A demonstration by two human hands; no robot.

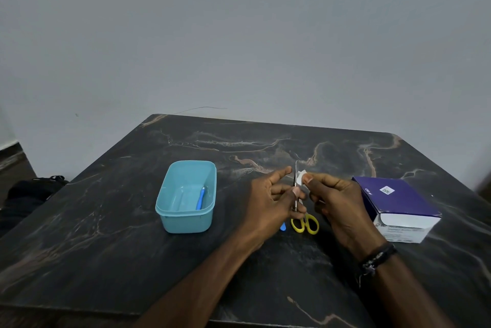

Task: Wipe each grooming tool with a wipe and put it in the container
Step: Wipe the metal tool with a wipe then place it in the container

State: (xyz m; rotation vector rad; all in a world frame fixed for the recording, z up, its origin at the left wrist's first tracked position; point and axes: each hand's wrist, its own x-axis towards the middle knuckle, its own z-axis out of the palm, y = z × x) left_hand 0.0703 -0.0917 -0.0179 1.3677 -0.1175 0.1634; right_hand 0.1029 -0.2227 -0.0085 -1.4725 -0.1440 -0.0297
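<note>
Steel thin tool [295,184] stands upright in your left hand [273,200], pinched so its tip stays free; your right hand [334,200] pinches the small white wipe [301,177] against it; the turquoise plastic container [170,210] waits near the table's [106,261] left edge.

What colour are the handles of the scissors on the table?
Yellow. The scissors lie on the table just below the hands; the head view shows it.
</note>
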